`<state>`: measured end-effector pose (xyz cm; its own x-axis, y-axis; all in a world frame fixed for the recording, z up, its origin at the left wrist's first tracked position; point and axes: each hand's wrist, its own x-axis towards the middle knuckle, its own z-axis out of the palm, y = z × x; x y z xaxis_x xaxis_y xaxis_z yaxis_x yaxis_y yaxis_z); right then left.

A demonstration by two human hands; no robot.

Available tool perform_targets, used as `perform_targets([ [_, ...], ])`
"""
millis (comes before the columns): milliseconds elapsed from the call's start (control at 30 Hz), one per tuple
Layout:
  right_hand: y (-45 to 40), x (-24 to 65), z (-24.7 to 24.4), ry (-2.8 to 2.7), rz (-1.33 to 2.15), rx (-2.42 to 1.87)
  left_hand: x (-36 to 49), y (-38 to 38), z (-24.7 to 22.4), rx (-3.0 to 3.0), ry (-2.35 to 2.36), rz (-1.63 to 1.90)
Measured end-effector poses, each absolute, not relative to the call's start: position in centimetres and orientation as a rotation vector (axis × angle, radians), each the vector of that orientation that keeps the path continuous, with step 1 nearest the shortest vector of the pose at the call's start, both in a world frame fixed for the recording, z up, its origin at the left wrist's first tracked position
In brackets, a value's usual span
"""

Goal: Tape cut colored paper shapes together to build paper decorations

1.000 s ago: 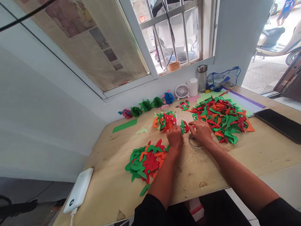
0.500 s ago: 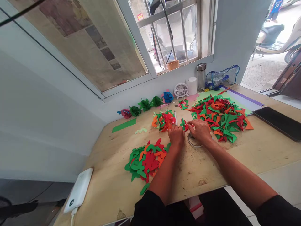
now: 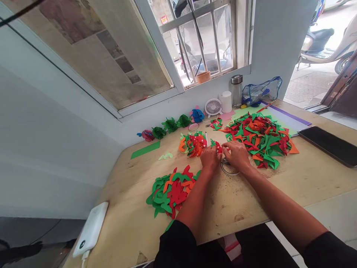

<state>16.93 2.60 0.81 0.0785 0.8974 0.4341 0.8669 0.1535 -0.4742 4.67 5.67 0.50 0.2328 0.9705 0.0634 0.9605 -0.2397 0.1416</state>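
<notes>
My left hand (image 3: 210, 158) is closed at the near edge of a small red and green paper piece (image 3: 217, 146). From the right, my right hand (image 3: 236, 153) reaches the same piece with bent fingers drawn together; its fingertips are too small to make out. A white pen (image 3: 206, 139) lies just beyond my left hand. To its left is a small heap of orange, red and green cutouts (image 3: 193, 144). A larger heap of curved cutouts (image 3: 174, 190) lies nearer, beside my left forearm. Angular paper scraps (image 3: 262, 137) are piled to the right of my hands.
Scissors with pale round handles (image 3: 230, 169) lie partly under my right hand. Paper flowers (image 3: 170, 125), a small fan (image 3: 213, 107) and a glass bottle (image 3: 237, 92) line the wall. A phone (image 3: 330, 145) is at right, a white power bank (image 3: 91, 227) at left.
My left hand has shifted slightly right, closer to my right hand and against the small red and green piece. The whole view has moved a little. My right hand looks nearly the same.
</notes>
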Motion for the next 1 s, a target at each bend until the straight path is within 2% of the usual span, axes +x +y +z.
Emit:
perform_targets([
  [467, 2.6, 16.9, 0.7, -1.741, 0.043, -1.67, 5.6, 7.2, 1.0, 2.302, 2.084, 0.108],
  [867, 2.7, 17.2, 0.5, -1.739, 0.061, -1.673, 5.4, 7.2, 2.5, 2.14, 2.082, 0.247],
  [1000, 2.7, 17.4, 0.6, -1.735, 0.069, -1.686, 4.3, 6.0, 4.4, 2.075, 2.025, 0.475],
])
